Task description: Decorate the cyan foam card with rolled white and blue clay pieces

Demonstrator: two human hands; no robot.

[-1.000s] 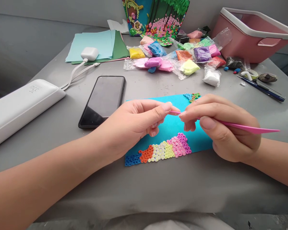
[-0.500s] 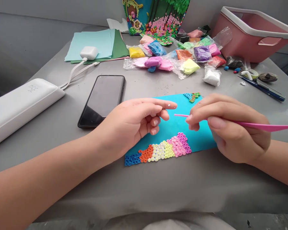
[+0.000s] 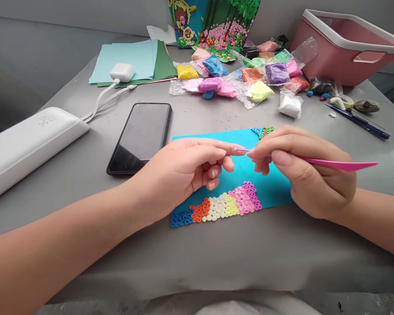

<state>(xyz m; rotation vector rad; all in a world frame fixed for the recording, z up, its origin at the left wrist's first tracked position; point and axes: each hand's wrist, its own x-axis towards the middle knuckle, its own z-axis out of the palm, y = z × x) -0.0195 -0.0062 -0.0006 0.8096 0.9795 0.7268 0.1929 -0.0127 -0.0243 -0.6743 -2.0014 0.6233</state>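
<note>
right hand (image 3: 310, 177): closed in a pinch around the pink tool (image 3: 328, 163), thumb and fingers clamped near its thin front end; the flat broad end sticks out to the right past the knuckles.
pink tool tip: points left and meets the left index fingertip, above the blue sheet.
left hand (image 3: 184, 173): half open and holding nothing, index finger stretched right toward the tool tip, other fingers curled loosely under; whether a bit of clay sits on the fingertip, cannot tell.
blue sheet (image 3: 243, 175): lies flat under both hands.
bead-like rings (image 3: 218, 208): blue, orange, cream, yellow and pink, along the sheet's near edge, just below the left fingers.
phone (image 3: 139, 136): dark screen, just beyond the left wrist.
clay packets (image 3: 246, 78): many colours, well beyond both hands.
pink bin (image 3: 343, 48): far beyond the right hand.
</note>
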